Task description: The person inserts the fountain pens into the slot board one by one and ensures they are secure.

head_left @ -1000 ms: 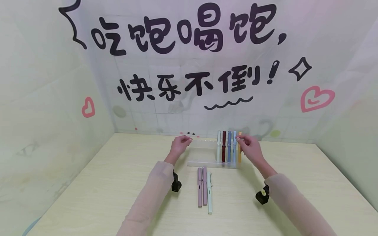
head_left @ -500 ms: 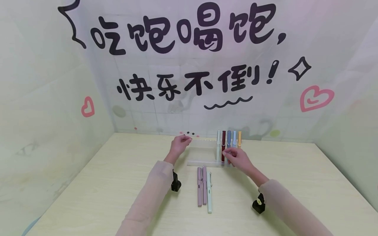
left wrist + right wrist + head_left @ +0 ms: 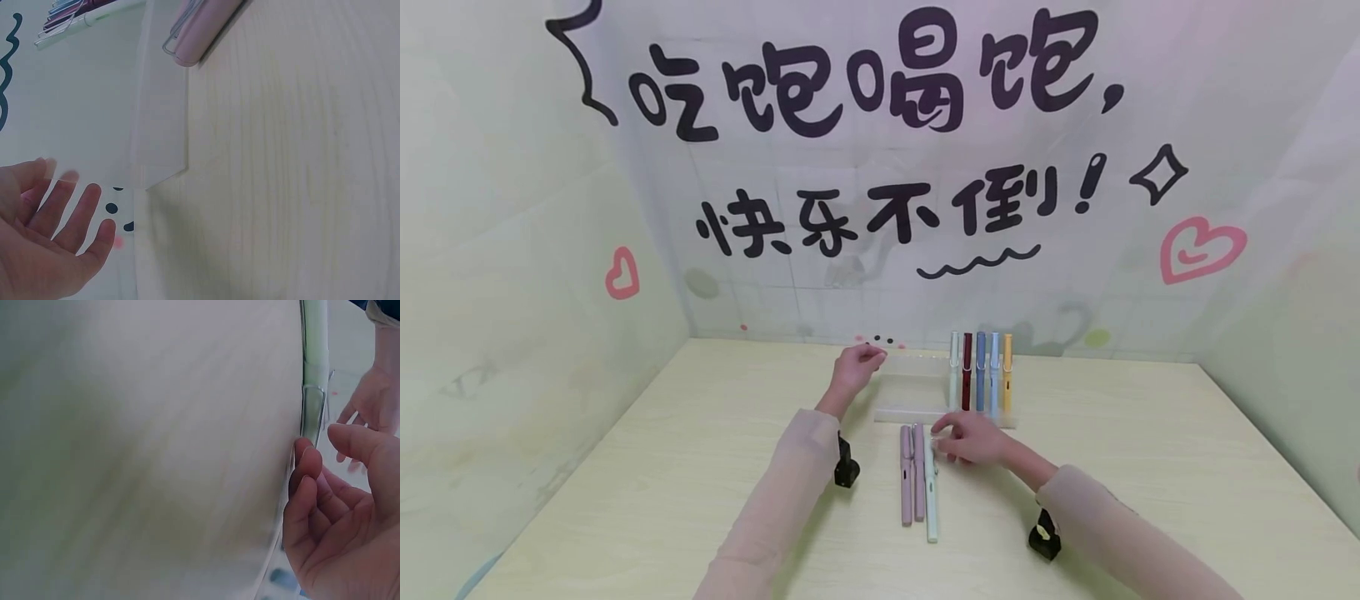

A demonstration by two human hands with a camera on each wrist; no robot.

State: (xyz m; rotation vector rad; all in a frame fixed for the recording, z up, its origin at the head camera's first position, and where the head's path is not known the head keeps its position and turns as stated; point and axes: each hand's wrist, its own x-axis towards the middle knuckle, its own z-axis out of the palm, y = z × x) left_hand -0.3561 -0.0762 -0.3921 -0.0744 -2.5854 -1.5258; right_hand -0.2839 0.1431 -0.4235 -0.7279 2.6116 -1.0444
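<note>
My left hand (image 3: 853,371) pinches the upper left corner of a clear plastic pen stand (image 3: 913,390); in the left wrist view, thumb and forefinger meet at the panel's edge (image 3: 94,119) while the other fingers spread. My right hand (image 3: 973,439) is at the cap end of a pale green pen (image 3: 932,504) lying on the table. In the right wrist view its fingers are bent beside that pen (image 3: 314,359), and the thumb stands apart from them. Two mauve pens, one left (image 3: 906,492) and one right (image 3: 920,479), lie alongside.
Upright in the stand's right half are a pale green pen (image 3: 954,375), a dark red pen (image 3: 967,379), a blue pen (image 3: 981,379), a light blue pen (image 3: 994,379) and a yellow pen (image 3: 1007,379). A lettered white sheet (image 3: 850,308) hangs behind the table (image 3: 737,467).
My right hand has come away from the standing pens, moving left and toward the front, down to the lying pale green pen. The left hand keeps its place on the stand.
</note>
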